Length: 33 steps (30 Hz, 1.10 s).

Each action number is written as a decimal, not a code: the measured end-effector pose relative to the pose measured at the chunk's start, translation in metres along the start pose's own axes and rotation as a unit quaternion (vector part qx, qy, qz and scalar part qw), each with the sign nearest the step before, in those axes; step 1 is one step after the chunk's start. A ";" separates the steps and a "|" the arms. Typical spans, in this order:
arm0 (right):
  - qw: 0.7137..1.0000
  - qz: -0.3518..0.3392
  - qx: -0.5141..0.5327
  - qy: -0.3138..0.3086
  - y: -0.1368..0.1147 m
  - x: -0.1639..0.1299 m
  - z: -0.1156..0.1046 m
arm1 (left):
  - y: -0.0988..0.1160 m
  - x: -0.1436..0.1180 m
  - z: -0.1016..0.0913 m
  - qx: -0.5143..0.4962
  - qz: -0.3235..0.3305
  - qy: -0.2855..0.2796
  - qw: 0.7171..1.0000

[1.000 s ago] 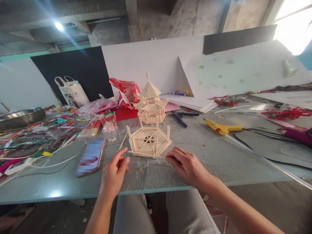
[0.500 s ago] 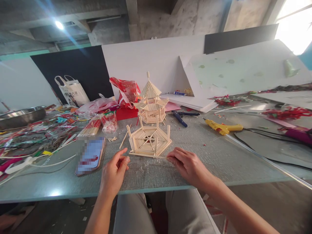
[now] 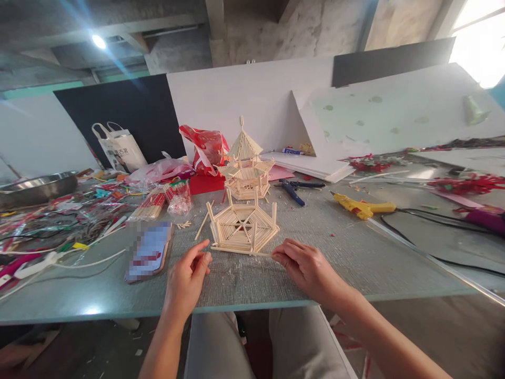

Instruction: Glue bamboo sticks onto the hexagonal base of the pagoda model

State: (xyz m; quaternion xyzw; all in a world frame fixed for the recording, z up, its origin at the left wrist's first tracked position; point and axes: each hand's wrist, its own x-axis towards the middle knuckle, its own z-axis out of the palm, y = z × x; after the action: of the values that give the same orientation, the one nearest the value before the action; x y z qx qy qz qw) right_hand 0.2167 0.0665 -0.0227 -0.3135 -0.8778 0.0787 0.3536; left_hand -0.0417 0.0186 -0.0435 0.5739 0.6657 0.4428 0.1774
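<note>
Now: both hands at the stick model's near edge

Right hand (image 3: pixel 305 266) pinches a thin stick (image 3: pixel 240 251) lying along the front of the hexagonal frame (image 3: pixel 242 227) on the table (image 3: pixel 355 263). Left hand (image 3: pixel 187 279) sits just beside the frame's left corner, thumb and forefinger apart, holding nothing. Behind stands a pagoda (image 3: pixel 245 166); a phone (image 3: pixel 149 251) lies left

Frame centre: hexagonal stick frame (image 3: pixel 243 229) on grey table (image 3: pixel 355 258). Right hand (image 3: pixel 305 266) pinches thin stick (image 3: pixel 240 251) along frame's near edge; left hand (image 3: pixel 187 279) beside, fingers loosely curled.
</note>
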 end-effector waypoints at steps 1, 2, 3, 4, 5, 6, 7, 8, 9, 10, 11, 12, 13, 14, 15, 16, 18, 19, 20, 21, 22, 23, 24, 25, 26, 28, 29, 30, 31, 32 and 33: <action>1.000 0.000 -0.003 0.000 0.000 0.000 0.000 | 0.000 0.000 0.000 0.002 0.001 -0.001 1.000; 1.000 0.000 -0.005 0.001 0.000 0.000 0.000 | 0.001 0.001 0.000 0.005 0.002 -0.001 1.000; 1.000 0.001 -0.008 0.001 0.000 0.000 0.000 | 0.001 0.001 0.000 0.007 0.004 -0.001 1.000; 1.000 0.002 -0.010 0.003 0.000 0.000 0.000 | 0.001 0.001 0.000 0.009 0.005 -0.001 1.000; 1.000 0.004 -0.012 0.006 0.000 0.001 0.001 | 0.001 0.001 0.000 0.010 0.005 0.000 1.000; 1.000 0.006 -0.013 0.009 0.001 0.001 0.001 | 0.000 0.001 -0.001 0.011 0.005 -0.002 1.000; 1.000 0.007 -0.014 0.012 0.002 0.001 0.002 | 0.000 0.001 -0.001 0.011 0.006 -0.003 1.000; 1.000 0.007 -0.015 0.016 0.003 0.001 0.003 | 0.000 0.001 -0.001 0.012 0.006 -0.004 1.000; 1.000 0.007 -0.017 0.017 0.004 0.001 0.004 | -0.001 0.001 -0.001 0.014 0.007 -0.006 1.000; 1.000 0.006 -0.019 0.017 0.004 0.001 0.005 | -0.001 0.001 0.000 0.016 0.008 -0.006 1.000; 1.000 0.005 -0.022 0.016 0.005 0.001 0.005 | -0.001 0.001 0.000 0.018 0.009 -0.007 1.000; 1.000 0.003 -0.025 0.013 0.005 0.001 0.006 | -0.002 0.001 0.000 0.019 0.010 -0.008 1.000; 1.000 0.000 -0.028 0.010 0.005 0.001 0.006 | -0.002 0.001 0.000 0.021 0.010 -0.008 1.000; 1.000 -0.002 -0.030 0.007 0.005 0.001 0.007 | -0.003 0.001 0.000 0.022 0.011 -0.009 1.000; 0.999 -0.004 -0.031 0.005 0.005 0.001 0.007 | -0.003 0.001 0.000 0.023 0.011 -0.010 1.000; 0.999 -0.006 -0.032 0.004 0.005 0.001 0.007 | -0.003 0.002 0.000 0.025 0.012 -0.010 1.000; 0.999 -0.010 -0.035 0.006 0.004 0.002 0.007 | -0.004 0.002 0.000 0.029 0.014 -0.009 0.999; 0.999 -0.012 -0.036 0.008 0.004 0.002 0.007 | -0.004 0.002 0.000 0.032 0.016 -0.009 0.999; 0.999 -0.014 -0.037 0.009 0.004 0.002 0.007 | -0.004 0.002 0.000 0.034 0.017 -0.010 0.999; 0.999 -0.014 -0.038 0.009 0.004 0.002 0.007 | -0.004 0.002 0.000 0.036 0.018 -0.010 0.999; 0.999 -0.013 -0.039 0.008 0.003 0.002 0.006 | -0.003 0.002 0.000 0.037 0.018 -0.010 0.999; 0.999 -0.012 -0.039 0.005 0.003 0.003 0.006 | -0.003 0.002 0.000 0.039 0.019 -0.010 0.999; 0.999 -0.010 -0.038 0.002 0.003 0.003 0.006 | -0.002 0.002 0.000 0.040 0.020 -0.010 0.999; 0.999 -0.007 -0.037 -0.002 0.002 0.003 0.006 | -0.002 0.002 0.000 0.040 0.020 -0.010 0.999; 0.999 -0.005 -0.036 -0.005 0.002 0.003 0.006 | -0.002 0.002 0.000 0.040 0.020 -0.010 0.999; 0.999 -0.002 -0.032 -0.009 0.002 0.003 0.006 | -0.001 0.002 0.001 0.042 0.022 -0.010 0.999; 0.999 -0.001 -0.031 -0.011 0.002 0.003 0.006 | -0.001 0.002 0.001 0.042 0.023 -0.010 0.999; 0.999 0.000 -0.031 -0.014 0.002 0.003 0.006 | -0.001 0.002 0.001 0.043 0.025 -0.011 0.999; 0.999 0.001 -0.032 -0.016 0.003 0.003 0.006 | -0.002 0.002 0.001 0.043 0.028 -0.012 0.999; 0.999 0.001 -0.032 -0.019 0.003 0.003 0.006 | -0.002 0.002 0.001 0.042 0.031 -0.013 0.999; 0.999 0.000 -0.033 -0.021 0.003 0.003 0.006 | -0.002 0.002 0.001 0.041 0.033 -0.014 0.999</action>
State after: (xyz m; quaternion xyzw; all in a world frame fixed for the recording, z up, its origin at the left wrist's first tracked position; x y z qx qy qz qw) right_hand 0.2119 0.0712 -0.0264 -0.3234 -0.8870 0.0565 0.3247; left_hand -0.0427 0.0208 -0.0452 0.6085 0.6612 0.4130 0.1484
